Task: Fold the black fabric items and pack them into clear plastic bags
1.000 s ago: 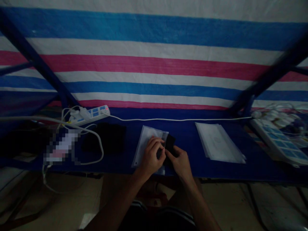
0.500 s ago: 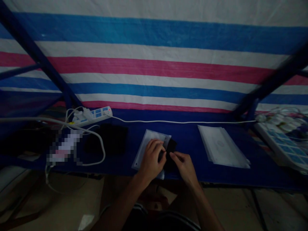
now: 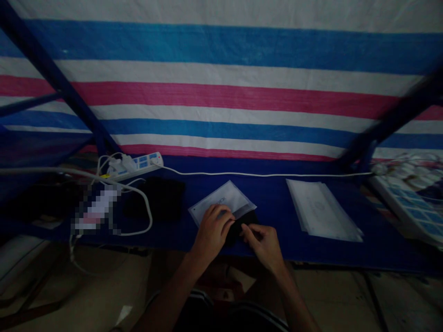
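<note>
Handling soft-looking black cloth (image 3: pixel 234 235) and flat, translucent, white-tinted plastic bag (image 3: pixel 226 196) together, near front edge of blue-covered counter (image 3: pixel 273 193). Resting left hand (image 3: pixel 212 229) on lower part of bag, fingers bent, thumb close to fingertips at bag's lower right edge, just beside cloth; cannot tell how firmly, or on which of the two. Pinching cloth between thumb and forefinger of right hand (image 3: pixel 261 240), remaining fingers curled in. Lying skewed on counter, bag with one corner pointing away and faint dark print near middle; overlapping cloth along lower right edge, cannot tell if inside or underneath. Also on counter, to right, well apart: loose stack of flat translucent plastic bags (image 3: pixel 320 207), edges fanned slightly. To left: dark black bundle (image 3: pixel 155 198), too dim for details, with looped thick white cable (image 3: pixel 150 212) over its left side. Behind bundle: long white power strip (image 3: pixel 150 160) with blue sockets and white plugs. Running across back of counter: thin white cord (image 3: pixel 242 174), up to tangled white plugs and cords (image 3: pixel 403 173) beside larger white-and-blue power strip (image 3: pixel 411 207). Hanging behind everything: blue, white and pink striped plastic sheet (image 3: pixel 221 94).
</note>
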Demonstrator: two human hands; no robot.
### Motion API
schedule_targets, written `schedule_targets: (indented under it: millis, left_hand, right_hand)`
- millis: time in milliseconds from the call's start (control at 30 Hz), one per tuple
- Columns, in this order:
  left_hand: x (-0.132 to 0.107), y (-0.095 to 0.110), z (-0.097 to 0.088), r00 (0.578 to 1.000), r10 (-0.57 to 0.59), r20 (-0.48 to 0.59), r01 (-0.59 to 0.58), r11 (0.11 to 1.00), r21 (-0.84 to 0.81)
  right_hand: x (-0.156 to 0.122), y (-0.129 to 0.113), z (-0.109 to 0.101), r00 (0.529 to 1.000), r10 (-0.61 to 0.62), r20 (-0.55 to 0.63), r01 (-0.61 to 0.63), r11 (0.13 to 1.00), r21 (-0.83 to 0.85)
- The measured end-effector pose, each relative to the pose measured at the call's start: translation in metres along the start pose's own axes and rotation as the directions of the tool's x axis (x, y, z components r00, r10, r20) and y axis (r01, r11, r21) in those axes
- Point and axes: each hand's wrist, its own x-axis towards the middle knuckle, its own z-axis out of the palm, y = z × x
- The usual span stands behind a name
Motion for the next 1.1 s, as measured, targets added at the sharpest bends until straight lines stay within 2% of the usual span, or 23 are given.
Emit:
schedule_targets:
  millis: [133, 233, 300, 367, 467, 533, 667, 833, 933, 1100]
  left_hand:
    - [-0.012, 0.007, -0.007, 0.999, -0.015, 0.034, 0.014, 0.999, 0.032]
    - [-0.027, 0.012, -0.014, 0.998, -0.061, 0.031, 0.058, 0.995, 0.083]
    - [-0.036, 0.011, -0.016, 0.996, -0.091, 0.018, 0.089, 0.989, 0.115]
    - [-0.042, 0.006, -0.016, 0.994, -0.109, 0.025, 0.105, 0.986, 0.125]
    - [-0.042, -0.005, -0.016, 0.994, -0.095, 0.061, 0.088, 0.990, 0.111]
    - [-0.038, -0.012, -0.017, 0.994, -0.076, 0.077, 0.067, 0.992, 0.105]
    - [-0.029, -0.024, -0.021, 0.996, -0.045, 0.084, 0.037, 0.995, 0.091]
    - [-0.024, -0.035, -0.020, 0.999, -0.002, 0.053, 0.000, 0.999, 0.045]
    - [-0.025, -0.034, -0.021, 0.999, -0.005, 0.050, 0.004, 1.000, 0.030]
    - [-0.028, -0.026, -0.026, 0.993, -0.010, 0.122, 0.006, 1.000, 0.029]
  right_hand:
    - [-0.011, 0.001, 0.002, 0.977, -0.113, -0.181, 0.096, 0.991, -0.099]
    - [-0.014, 0.001, -0.002, 0.943, -0.222, -0.248, 0.184, 0.968, -0.169]
    - [-0.010, 0.002, -0.008, 0.927, -0.306, -0.218, 0.259, 0.941, -0.218]
    - [-0.002, 0.006, -0.015, 0.922, -0.370, -0.115, 0.330, 0.905, -0.270]
    - [0.010, 0.019, -0.024, 0.921, -0.380, 0.089, 0.385, 0.844, -0.374]
    - [0.012, 0.029, -0.027, 0.918, -0.363, 0.159, 0.395, 0.813, -0.427]
    - [0.008, 0.040, -0.025, 0.934, -0.333, 0.129, 0.356, 0.830, -0.430]
    - [0.005, 0.034, -0.025, 0.949, -0.312, 0.051, 0.308, 0.878, -0.366]
    - [0.003, 0.029, -0.028, 0.942, -0.325, 0.089, 0.335, 0.879, -0.338]
    - [0.002, 0.027, -0.030, 0.943, -0.320, 0.091, 0.331, 0.879, -0.342]
